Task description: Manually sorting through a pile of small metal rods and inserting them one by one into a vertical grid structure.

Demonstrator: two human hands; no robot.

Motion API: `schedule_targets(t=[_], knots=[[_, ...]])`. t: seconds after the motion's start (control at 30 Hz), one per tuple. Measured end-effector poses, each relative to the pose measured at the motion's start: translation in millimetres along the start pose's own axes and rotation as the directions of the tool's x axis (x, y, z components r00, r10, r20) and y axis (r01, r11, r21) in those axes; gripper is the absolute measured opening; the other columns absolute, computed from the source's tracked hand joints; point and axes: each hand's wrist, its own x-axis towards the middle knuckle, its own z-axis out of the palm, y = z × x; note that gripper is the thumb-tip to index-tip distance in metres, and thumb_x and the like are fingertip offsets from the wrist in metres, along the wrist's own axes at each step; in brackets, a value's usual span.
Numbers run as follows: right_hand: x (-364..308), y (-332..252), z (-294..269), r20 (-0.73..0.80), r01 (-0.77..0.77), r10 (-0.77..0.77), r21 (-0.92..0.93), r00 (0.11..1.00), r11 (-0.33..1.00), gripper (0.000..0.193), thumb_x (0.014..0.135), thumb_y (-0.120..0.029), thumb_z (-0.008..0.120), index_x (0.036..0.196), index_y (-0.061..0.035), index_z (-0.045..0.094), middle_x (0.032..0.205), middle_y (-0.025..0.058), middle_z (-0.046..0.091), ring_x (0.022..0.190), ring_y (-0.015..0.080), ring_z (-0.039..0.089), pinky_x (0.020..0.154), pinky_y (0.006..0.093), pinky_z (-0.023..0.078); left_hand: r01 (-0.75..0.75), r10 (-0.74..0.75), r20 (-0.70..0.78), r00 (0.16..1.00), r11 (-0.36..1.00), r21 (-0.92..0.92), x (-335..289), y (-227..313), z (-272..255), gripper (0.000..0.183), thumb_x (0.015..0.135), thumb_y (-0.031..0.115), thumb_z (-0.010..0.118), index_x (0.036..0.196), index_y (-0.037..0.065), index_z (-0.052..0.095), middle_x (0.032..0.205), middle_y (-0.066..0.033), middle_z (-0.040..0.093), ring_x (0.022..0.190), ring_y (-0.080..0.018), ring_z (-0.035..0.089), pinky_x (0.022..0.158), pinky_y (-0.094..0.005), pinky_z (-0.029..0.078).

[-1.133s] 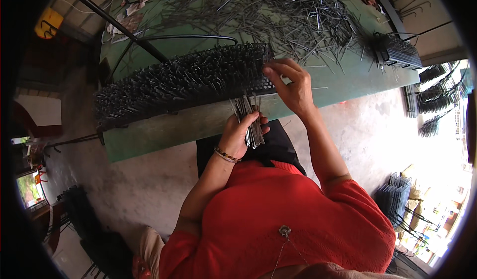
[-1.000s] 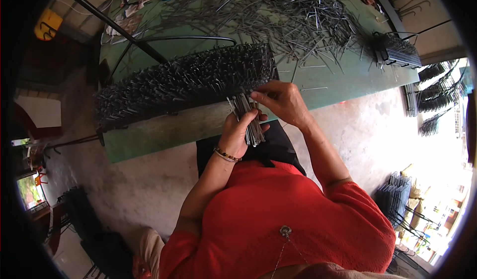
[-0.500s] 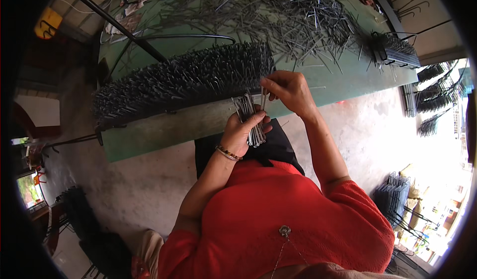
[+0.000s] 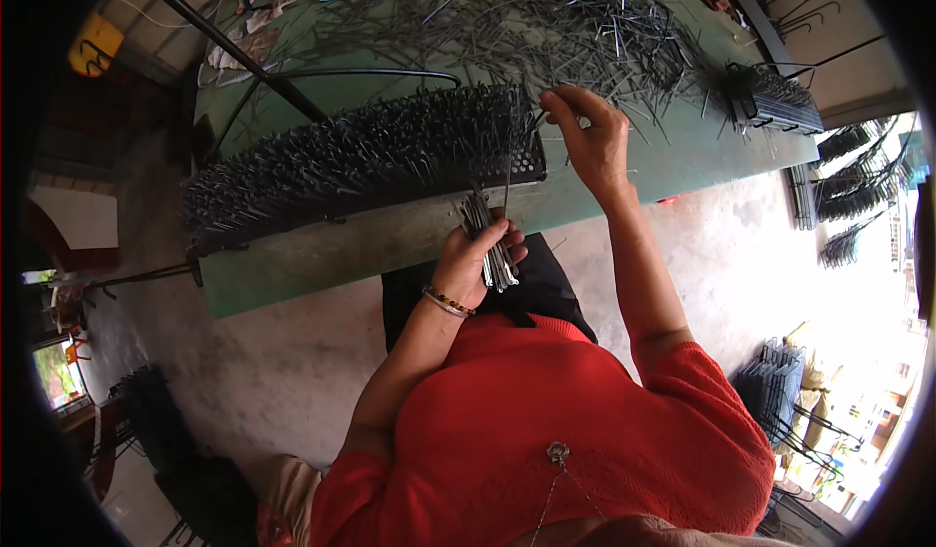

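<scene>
My left hand [image 4: 476,253] is closed round a bundle of thin metal rods [image 4: 485,223] in front of the table's near edge. One of these rods sticks up higher than the others. Farther up and to the right, my right hand [image 4: 595,130] pinches a single dark metal rod [image 4: 537,121] between thumb and fingertips. That rod is beside the right end of a long rack, where a perforated black plate [image 4: 527,165] shows. Upright dark rods [image 4: 361,152] stand packed close together over the rest of the rack.
A large heap of loose rods [image 4: 546,30] covers the far part of the green table [image 4: 682,152]. A smaller rod-filled rack [image 4: 780,103] sits at its right end. A long black bar [image 4: 229,45] slants across the upper left. Hanging frames with rods [image 4: 848,186] are at the right.
My right hand has moved up and right, away from my left hand, to the rack's right end. The perforated plate there now shows. My left hand stays nearly in place.
</scene>
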Motion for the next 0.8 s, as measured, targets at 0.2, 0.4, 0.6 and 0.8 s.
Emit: schedule_targets(t=[0.2, 0.4, 0.6, 0.8], knots=[[-3, 8, 9, -0.064, 0.173, -0.179, -0.096, 0.982, 0.98, 0.011, 0.081, -0.004, 0.067, 0.091, 0.0006, 0.067, 0.081, 0.0083, 0.068, 0.067, 0.0125, 0.064, 0.062, 0.0243, 0.049, -0.013, 0.012, 0.025, 1.0, 1.0, 0.016, 0, -1, -5, 0.013, 0.087, 0.009, 0.061, 0.099, 0.005, 0.058, 0.087, -0.0044, 0.059, 0.082, -0.0166, 0.062, 0.069, -0.0342, 0.057], [-9, 21, 14, -0.02, 0.22, -0.229, -0.202, 0.973, 0.954, 0.011, 0.08, -0.004, 0.067, 0.091, -0.0009, 0.067, 0.082, 0.0107, 0.067, 0.069, 0.0209, 0.065, 0.062, 0.0282, 0.05, -0.005, 0.004, 0.021, 1.0, 1.0, 0.024, -1, 0, -4, 0.015, 0.087, 0.01, 0.061, 0.1, 0.005, 0.058, 0.087, -0.0038, 0.06, 0.081, -0.016, 0.062, 0.069, -0.0341, 0.056], [-6, 17, 11, 0.118, 0.38, -0.362, -0.326, 0.925, 0.866, 0.012, 0.077, -0.006, 0.068, 0.089, -0.0029, 0.068, 0.087, 0.0093, 0.064, 0.075, 0.0275, 0.063, 0.066, 0.034, 0.049, -0.004, 0.003, 0.023, 1.0, 1.0, 0.031, 0, 1, -5, 0.016, 0.086, 0.01, 0.062, 0.1, 0.004, 0.057, 0.087, -0.0041, 0.06, 0.081, -0.0161, 0.062, 0.069, -0.0339, 0.056], [-9, 15, 15, 0.146, 0.405, -0.378, -0.335, 0.914, 0.851, 0.009, 0.078, -0.008, 0.068, 0.086, -0.0039, 0.068, 0.084, 0.0084, 0.063, 0.075, 0.0266, 0.061, 0.066, 0.0351, 0.048, -0.002, 0.001, 0.037, 0.999, 0.999, 0.045, 1, 2, -8, 0.019, 0.086, 0.012, 0.062, 0.103, 0.004, 0.057, 0.089, -0.0049, 0.059, 0.083, -0.0163, 0.061, 0.071, -0.0343, 0.055]])
